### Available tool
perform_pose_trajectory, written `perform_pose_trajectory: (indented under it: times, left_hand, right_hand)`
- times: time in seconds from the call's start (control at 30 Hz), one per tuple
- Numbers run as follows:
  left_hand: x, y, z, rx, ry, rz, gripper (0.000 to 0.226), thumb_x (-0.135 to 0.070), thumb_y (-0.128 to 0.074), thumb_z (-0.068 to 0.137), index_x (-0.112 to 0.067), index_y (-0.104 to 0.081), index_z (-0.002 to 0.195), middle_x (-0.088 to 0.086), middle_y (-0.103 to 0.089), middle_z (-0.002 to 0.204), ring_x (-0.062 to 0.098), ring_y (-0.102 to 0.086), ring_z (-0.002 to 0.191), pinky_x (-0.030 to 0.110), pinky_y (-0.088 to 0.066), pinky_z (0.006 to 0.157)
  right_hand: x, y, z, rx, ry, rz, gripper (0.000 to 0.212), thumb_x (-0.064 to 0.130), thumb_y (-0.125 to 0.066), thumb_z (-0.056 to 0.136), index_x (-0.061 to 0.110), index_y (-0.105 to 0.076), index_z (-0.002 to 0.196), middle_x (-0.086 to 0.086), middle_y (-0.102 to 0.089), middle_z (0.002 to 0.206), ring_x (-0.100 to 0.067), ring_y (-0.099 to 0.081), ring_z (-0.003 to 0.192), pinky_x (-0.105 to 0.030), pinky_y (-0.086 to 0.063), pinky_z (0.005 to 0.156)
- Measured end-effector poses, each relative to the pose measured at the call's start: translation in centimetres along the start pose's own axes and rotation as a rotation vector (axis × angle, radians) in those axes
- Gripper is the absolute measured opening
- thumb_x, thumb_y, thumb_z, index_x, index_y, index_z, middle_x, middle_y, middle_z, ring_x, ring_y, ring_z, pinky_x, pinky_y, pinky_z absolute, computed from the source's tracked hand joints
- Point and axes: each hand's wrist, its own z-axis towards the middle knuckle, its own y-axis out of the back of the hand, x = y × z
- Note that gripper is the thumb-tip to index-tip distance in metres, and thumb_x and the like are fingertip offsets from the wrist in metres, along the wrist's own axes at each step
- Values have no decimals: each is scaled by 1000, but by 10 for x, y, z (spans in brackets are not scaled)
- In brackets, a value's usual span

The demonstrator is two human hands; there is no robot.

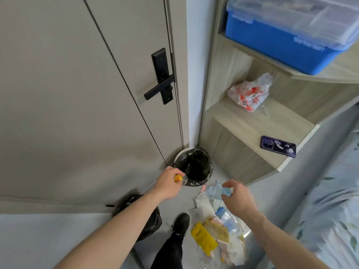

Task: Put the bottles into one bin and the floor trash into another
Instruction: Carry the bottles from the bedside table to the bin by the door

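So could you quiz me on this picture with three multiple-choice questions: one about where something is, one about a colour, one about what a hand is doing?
1. Where does the phone lie?
A. on the floor
B. on the lower shelf
C. in the blue box

2. What colour is the cap of the bottle in the left hand?
A. orange
B. green
C. white

3. What is the right hand doing?
A. hanging empty
B. pressing the door handle
C. gripping a crumpled bottle

Answers: B, it rests near the shelf's front edge. A, the orange cap pokes from the fist by the lined bin. C, the fingers close round the clear plastic.
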Motion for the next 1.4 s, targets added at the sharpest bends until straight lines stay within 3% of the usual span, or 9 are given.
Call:
perform_pose_trajectory:
  times: [0.17,0.47,0.53,0.7,0.87,0.97,1.13,1.27,1.4]
  left_hand:
    - [32,-24,112,-1,36,-43,18,-17,-66,91,-24,-73,106,-5,-50,111,16,-58,105,17,-38,90]
    - [105,-125,261,138,30,-44,19,-18,-67,90,-28,-75,105,-5,-53,112,17,-59,102,21,-47,79]
    - [122,-147,282,143,27,-23,21,-18,-66,89,-29,-75,105,-7,-53,109,17,-61,100,22,-47,85]
    - [157,-195,329,198,33,50,26,-16,-67,86,-32,-74,104,-9,-52,113,18,-61,97,24,-46,83]
    - [186,-230,366,256,1,147,31,-12,-64,87,-31,-70,111,-10,-47,121,23,-62,103,29,-49,95]
    - [201,-249,381,272,-38,173,33,-13,-62,90,-30,-66,117,-14,-43,126,22,-61,102,33,-50,97]
    - [224,-269,398,226,-100,211,31,-12,-57,92,-25,-62,120,-12,-42,129,25,-62,95,38,-54,92]
    - [235,-274,410,205,-84,264,36,-9,-52,93,-26,-59,125,-11,-38,136,25,-60,88,36,-52,87]
    - [234,-274,417,260,-58,288,52,-2,-52,91,-26,-53,137,-13,-30,147,28,-62,102,37,-51,97]
  right_hand:
    - [3,-31,81,-50,-127,13,29,20,-63,91,29,-63,119,5,-61,122,-16,-53,90,-27,-37,75]
    - [-21,-123,216,-50,-130,123,27,22,-66,85,34,-65,109,9,-59,112,-17,-67,84,-34,-56,73]
    - [-26,-145,240,-31,-135,131,29,20,-66,84,34,-65,108,10,-59,112,-17,-66,84,-37,-58,74]
    - [-35,-194,302,-16,-130,102,31,14,-64,84,30,-67,111,8,-57,107,-22,-64,92,-32,-52,78]
    - [-39,-240,358,15,-100,86,32,11,-61,83,30,-68,108,3,-59,111,-25,-63,96,-37,-55,82]
    - [-47,-265,387,27,-114,93,29,9,-59,86,28,-67,108,3,-57,111,-24,-62,93,-31,-48,74]
    - [-60,-299,421,61,-147,112,27,8,-59,90,27,-65,109,2,-54,113,-27,-62,94,-38,-55,79]
    - [-69,-319,441,106,-163,107,29,10,-59,93,24,-64,117,-1,-55,117,-29,-63,99,-32,-49,76]
    - [-72,-330,453,143,-211,136,41,5,-63,86,24,-64,122,-3,-54,122,-32,-63,106,-32,-50,82]
